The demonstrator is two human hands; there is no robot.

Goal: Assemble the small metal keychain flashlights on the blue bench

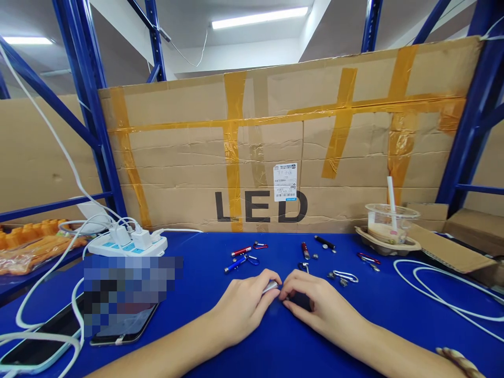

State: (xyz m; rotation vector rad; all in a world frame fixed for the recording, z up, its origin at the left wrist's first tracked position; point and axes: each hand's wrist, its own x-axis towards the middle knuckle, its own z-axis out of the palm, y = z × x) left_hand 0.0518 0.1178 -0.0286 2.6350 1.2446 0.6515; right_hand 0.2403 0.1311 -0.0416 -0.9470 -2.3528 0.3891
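Nearest the camera, the person's left forearm (181, 338) and right forearm (378, 338) reach in from the bottom edge, the right one wearing a beige braided band (459, 361), over a smooth blue table top (275, 354). The left hand (244, 307) pinches a small silver metal piece (271, 286) between thumb and index finger, so that piece sits in the middle of the work space, just above the surface. The right hand (321, 299) curls beside it with fingertips drawn together near the piece's end; whether they grip anything, I cannot tell, since the fingers cover it. Such fine fingertip work seems best done with the wrists low and braced on the table, the left pinch firm but not squeezing, and the right fingertips meeting the piece in line rather than at a slant. A smooth metal part could slip and roll off among the loose parts beyond: a blue metal tube (235, 264), a red metal tube (241, 251), a black metal tube (325, 242) and silver wire clips (346, 275). Turning the covered end into view would make alignment easier to judge.
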